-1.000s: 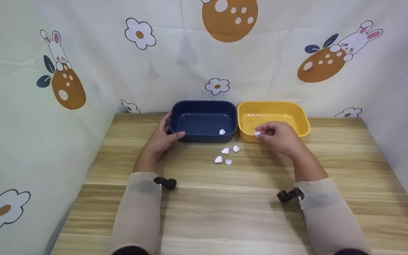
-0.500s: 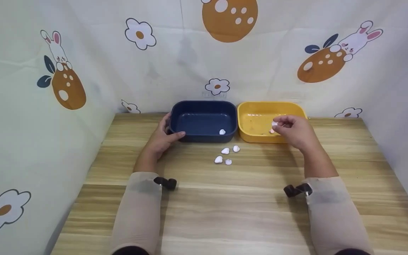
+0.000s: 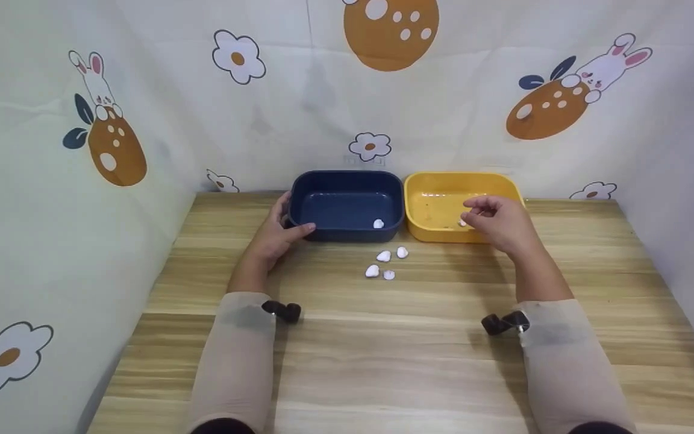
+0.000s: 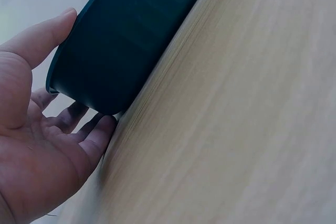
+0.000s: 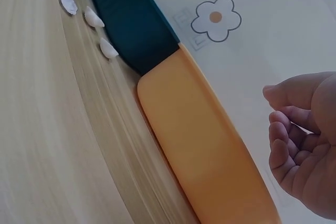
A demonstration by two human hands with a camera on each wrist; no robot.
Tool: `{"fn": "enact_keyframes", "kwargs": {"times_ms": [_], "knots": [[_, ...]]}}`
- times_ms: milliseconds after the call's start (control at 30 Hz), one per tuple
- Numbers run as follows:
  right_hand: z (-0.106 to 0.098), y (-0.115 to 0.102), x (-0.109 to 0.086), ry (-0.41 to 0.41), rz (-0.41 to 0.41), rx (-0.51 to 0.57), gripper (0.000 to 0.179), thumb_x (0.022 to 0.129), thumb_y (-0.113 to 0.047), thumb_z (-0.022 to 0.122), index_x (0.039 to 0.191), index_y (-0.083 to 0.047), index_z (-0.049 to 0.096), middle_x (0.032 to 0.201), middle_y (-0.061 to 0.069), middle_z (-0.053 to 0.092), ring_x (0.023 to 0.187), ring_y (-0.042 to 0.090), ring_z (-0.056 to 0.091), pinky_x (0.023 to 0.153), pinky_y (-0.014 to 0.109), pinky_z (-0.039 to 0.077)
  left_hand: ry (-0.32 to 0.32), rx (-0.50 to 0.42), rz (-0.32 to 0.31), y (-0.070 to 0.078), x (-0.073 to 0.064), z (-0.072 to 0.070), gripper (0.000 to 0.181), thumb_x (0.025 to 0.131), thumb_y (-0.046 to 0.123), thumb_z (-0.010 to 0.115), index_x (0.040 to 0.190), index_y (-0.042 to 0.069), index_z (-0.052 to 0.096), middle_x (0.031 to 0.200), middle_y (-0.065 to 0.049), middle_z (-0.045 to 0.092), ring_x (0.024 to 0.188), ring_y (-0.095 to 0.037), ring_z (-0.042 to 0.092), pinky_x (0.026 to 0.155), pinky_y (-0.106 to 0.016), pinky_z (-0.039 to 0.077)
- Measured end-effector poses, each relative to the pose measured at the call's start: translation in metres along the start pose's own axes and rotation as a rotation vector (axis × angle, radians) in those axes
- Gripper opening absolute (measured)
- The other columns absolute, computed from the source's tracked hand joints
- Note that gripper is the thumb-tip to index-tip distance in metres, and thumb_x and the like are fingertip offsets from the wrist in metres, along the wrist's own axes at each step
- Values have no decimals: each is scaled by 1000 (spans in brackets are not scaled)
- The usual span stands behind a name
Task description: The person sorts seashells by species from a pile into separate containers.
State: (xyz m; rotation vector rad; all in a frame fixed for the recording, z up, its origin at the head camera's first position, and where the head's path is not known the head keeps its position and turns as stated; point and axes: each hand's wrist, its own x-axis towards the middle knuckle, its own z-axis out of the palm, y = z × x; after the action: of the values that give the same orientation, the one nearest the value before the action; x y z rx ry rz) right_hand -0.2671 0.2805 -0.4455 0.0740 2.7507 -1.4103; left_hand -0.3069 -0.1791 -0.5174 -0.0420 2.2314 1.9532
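My left hand (image 3: 275, 232) grips the left end of a dark blue plastic box (image 3: 347, 234), thumb over the front rim and fingers round the side. One white seashell (image 3: 378, 223) lies inside that box at its front right. Over the yellow plastic box (image 3: 437, 234) hovers my right hand (image 3: 503, 224), with loosely bent fingers and nothing between them in the right wrist view. Just below its fingertips a white seashell (image 3: 462, 223) shows in the yellow box, partly hidden by the hand. Several more seashells (image 3: 384, 257) lie on the table in front of the boxes.
Both boxes stand side by side at the back of the wooden table (image 3: 383, 361), close to a patterned cloth backdrop (image 3: 299, 120). Cloth also hangs along the left and right sides. Each sleeved forearm carries a small black wrist camera (image 3: 284, 311).
My right hand has moved right over the yellow box and let go of the seashell it pinched. The left hand and the shells on the table have stayed put.
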Motion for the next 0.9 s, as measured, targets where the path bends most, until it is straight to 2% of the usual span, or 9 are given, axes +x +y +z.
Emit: {"fn": "enact_keyframes", "kwargs": {"times_ms": [433,567,767,900], "knots": [[14,-4,1,-38,-44,-28,30,97,-31,80,118,-9,77,105,5,70,94,20,61,74,17,54,-1,-13,8,1,-2,0,107,88,20,89,172,28,22,178,-9,25,168,-33,17,135,-46,25],[24,-8,0,-71,-54,-20,28,97,-30,80,117,-10,77,104,6,70,94,21,61,74,19,54,-2,-15,8,2,-2,0,108,88,21,89,172,28,22,179,-8,24,168,-32,17,135,-45,24],[45,-16,-5,-121,-100,-5,24,96,-26,81,114,-10,78,99,4,73,91,19,64,74,17,54,-7,-22,22,1,0,0,108,88,17,89,172,26,21,178,-10,26,167,-30,22,132,-44,31],[56,-20,-9,-165,-100,2,24,96,-22,81,115,-9,78,102,7,75,92,19,66,75,18,55,3,-17,28,0,0,1,106,88,16,88,171,26,23,176,-10,28,166,-31,24,132,-44,32]]}}
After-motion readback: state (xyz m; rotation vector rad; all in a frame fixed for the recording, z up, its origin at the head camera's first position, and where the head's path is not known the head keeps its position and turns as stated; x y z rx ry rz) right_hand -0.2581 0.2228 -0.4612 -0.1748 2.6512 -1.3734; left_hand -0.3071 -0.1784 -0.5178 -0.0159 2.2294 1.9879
